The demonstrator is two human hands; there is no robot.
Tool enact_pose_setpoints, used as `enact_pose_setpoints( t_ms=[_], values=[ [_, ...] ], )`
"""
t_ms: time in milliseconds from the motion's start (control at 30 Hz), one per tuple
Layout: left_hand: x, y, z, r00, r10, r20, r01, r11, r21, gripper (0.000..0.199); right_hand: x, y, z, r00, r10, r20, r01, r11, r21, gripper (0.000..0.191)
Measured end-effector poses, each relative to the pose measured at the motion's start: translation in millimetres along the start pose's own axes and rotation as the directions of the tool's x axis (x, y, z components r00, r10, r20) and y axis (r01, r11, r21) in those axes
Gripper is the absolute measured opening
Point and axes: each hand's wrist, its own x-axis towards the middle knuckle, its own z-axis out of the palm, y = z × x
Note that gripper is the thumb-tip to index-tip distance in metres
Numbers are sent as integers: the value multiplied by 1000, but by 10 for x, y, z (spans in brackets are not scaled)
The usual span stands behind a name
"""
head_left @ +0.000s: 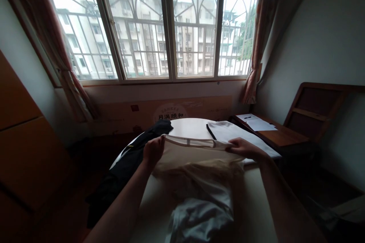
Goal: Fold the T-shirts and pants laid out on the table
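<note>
A pale T-shirt (196, 159) is stretched between my two hands above the white table (189, 124). Its neckline and inner label face up along the far edge. My left hand (154, 150) is closed on the shirt at the left of the collar. On the right, my right hand (242, 147) pinches the cloth near the shoulder. Below, the rest of the shirt hangs in loose, blurred folds toward me. Dark clothing (125, 167) lies along the table's left side, near my left forearm. Beyond my right hand lies a white garment (236, 131) with a black edge.
A wooden side table (291, 136) with paper sheets (256, 122) stands at the right, beside a wooden chair back (319, 102). Behind the table, a printed carton (205, 108) leans under the barred window (171, 26). An orange-brown cabinet (31, 152) stands at the left.
</note>
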Motion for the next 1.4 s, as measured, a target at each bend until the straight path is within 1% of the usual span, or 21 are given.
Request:
enact_pose_setpoints(
  t_ms=[167,267,333,433,500,533,600,633,700,800,833,900,933,1000,1033,1100,1133,1167,1233,1300,1400],
  values=[
    [102,303,-559,990,85,115,-90,995,40,58,-151,-216,-133,997,-34,73,20,981,195,46],
    [269,389,-865,959,139,248,-123,989,-80,60,-159,-347,-255,997,-52,58,37,973,226,44],
    [468,371,-939,912,164,375,-92,975,-203,61,-50,-377,-352,998,-66,-8,66,975,211,40],
    [925,263,-826,848,168,503,-29,962,-273,63,363,-326,-511,999,-27,44,20,985,171,37],
    [1295,189,-639,874,142,466,-51,978,-201,61,787,-259,-598,993,36,110,-49,992,115,36],
    [1475,166,-526,913,115,391,-71,990,-125,60,1020,-224,-625,994,63,86,-70,995,74,35],
    [1774,161,-285,983,38,179,-52,996,75,56,1463,-158,-634,982,78,-173,-86,996,-39,34],
    [1874,179,-166,996,-9,83,-4,989,148,57,1645,-128,-613,948,45,-316,-80,992,-98,37],
    [1949,250,44,996,-75,-43,83,976,202,64,1877,-76,-528,878,-74,-472,-36,975,-218,56],
    [1737,398,232,997,29,-76,-13,980,197,65,1854,-28,-316,829,-248,-501,69,935,-348,74],
    [1592,445,251,993,113,-36,-104,975,198,64,1761,-24,-229,819,-297,-490,112,922,-371,73],
    [1229,524,224,954,248,169,-275,948,160,56,1489,-40,-46,809,-375,-452,201,900,-387,62],
    [1025,553,178,898,286,334,-339,934,111,49,1323,-67,46,813,-392,-431,229,895,-382,54],
    [610,586,36,716,266,646,-375,926,34,36,952,-172,218,843,-397,-363,268,895,-357,36],
    [412,590,-52,624,236,745,-374,927,20,32,752,-253,297,865,-393,-312,287,898,-335,30],
    [53,569,-232,499,241,833,-379,925,-40,34,339,-459,446,920,-354,-170,305,916,-260,26],
    [-104,546,-310,469,271,841,-370,924,-92,38,132,-570,523,943,-321,-87,296,929,-221,26],
    [-245,516,-370,456,306,836,-358,923,-143,45,-67,-675,606,954,-298,2,293,937,-188,26],
    [-483,450,-418,477,346,808,-315,926,-210,62,-415,-825,806,945,-279,169,306,938,-165,28],
    [-667,392,-370,535,348,770,-276,933,-230,69,-657,-857,1062,929,-258,266,317,925,-209,41],
    [-828,344,-214,672,337,660,-216,941,-261,44,-807,-714,1491,928,-209,310,306,899,-312,89]
  ],
)
